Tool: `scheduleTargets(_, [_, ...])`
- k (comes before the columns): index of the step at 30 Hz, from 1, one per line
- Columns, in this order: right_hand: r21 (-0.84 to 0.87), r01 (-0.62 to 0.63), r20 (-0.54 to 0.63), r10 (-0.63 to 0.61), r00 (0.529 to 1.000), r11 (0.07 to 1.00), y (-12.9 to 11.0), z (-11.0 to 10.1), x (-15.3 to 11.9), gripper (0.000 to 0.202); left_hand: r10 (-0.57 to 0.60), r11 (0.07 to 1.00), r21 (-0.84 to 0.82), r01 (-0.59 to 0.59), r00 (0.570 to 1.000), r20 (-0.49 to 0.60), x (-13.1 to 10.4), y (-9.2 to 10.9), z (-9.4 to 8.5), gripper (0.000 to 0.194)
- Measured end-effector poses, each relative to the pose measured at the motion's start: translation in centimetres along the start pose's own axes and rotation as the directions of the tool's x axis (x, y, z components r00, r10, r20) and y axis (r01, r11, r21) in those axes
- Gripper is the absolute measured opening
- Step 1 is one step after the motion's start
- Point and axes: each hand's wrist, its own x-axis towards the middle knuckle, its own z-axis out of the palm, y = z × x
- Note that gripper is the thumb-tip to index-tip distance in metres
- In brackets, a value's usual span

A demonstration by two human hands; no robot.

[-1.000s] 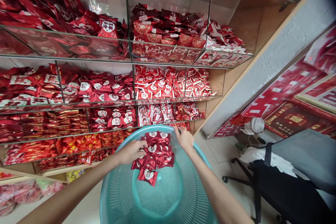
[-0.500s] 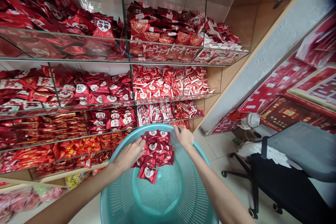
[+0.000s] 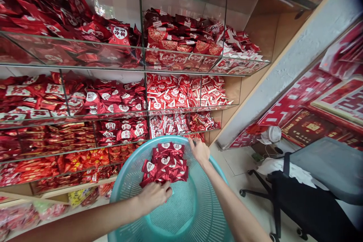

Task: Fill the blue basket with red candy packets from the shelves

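Observation:
A turquoise plastic basket [image 3: 218,172] stands in front of me, with a pile of dark red wrapped packets [image 3: 167,162] marked by white hearts inside it. Inside the basket, at the near edge of the pile, is my left hand [image 3: 155,196]. Its fingers are curled down over a red packet, mostly hidden beneath them. My right hand [image 3: 200,152] is closed on the far right part of the basket's rim, thumb uppermost.
Glass-fronted shelves [image 3: 181,69] full of red packets rise behind the basket. At the right stand a black office chair [image 3: 300,200] with a grey back and a white cloth [image 3: 295,172]. Red decorated boxes [image 3: 309,124] lean by the wall. Bagged sweets [image 3: 22,217] lie low at the left.
My left hand has moved from the pile's left side down to its near edge, over the nearest packet. Packets on the left of the pile now show. My right hand stays on the rim.

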Motion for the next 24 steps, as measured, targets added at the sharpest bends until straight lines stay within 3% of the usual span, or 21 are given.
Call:
scheduleTargets(5, [0.001, -0.014, -0.010, 0.014, 1.000, 1.000, 0.3, 0.0, -0.2, 0.059, -0.069, 0.998, 0.016, 0.069, 0.997, -0.021, 0.0, 0.5, 1.3, 0.040])
scheduleTargets(8, [-0.012, -0.028, 0.001, 0.028, 1.000, 1.000, 0.6, 0.0, -0.3, 0.060, 0.009, 1.000, 0.029, -0.009, 1.000, 0.000, -0.1, 0.9, 1.4, 0.039])
scheduleTargets(11, [-0.009, -0.021, 0.003, 0.021, 1.000, 1.000, 0.8, 0.2, -0.3, 0.060, 0.108, 0.993, 0.062, -0.104, 0.992, -0.064, -0.1, 1.3, 1.9, 0.036])
scheduleTargets(15, [-0.003, -0.019, -0.002, 0.019, 1.000, 1.000, 0.9, 0.5, -0.2, 0.061, 0.038, 0.997, 0.074, -0.031, 0.994, -0.105, 0.1, 1.4, 3.0, 0.035])
scheduleTargets(18, [-0.002, -0.023, -0.009, 0.023, 1.000, 1.000, 1.0, 0.6, -0.2, 0.060, 0.095, 0.991, 0.096, -0.089, 0.994, -0.062, 0.1, 1.5, 3.3, 0.029])
scheduleTargets(21, [0.000, -0.018, -0.008, 0.018, 1.000, 1.000, 1.0, 0.6, -0.2, 0.060, 0.120, 0.989, 0.083, -0.119, 0.993, -0.005, -0.1, 1.5, 2.7, 0.027])
scheduleTargets(24, [0.000, -0.019, -0.002, 0.019, 1.000, 1.000, 1.0, 0.5, -0.2, 0.061, 0.127, 0.991, -0.042, -0.125, 0.991, 0.044, -0.4, 1.4, 0.4, 0.031])
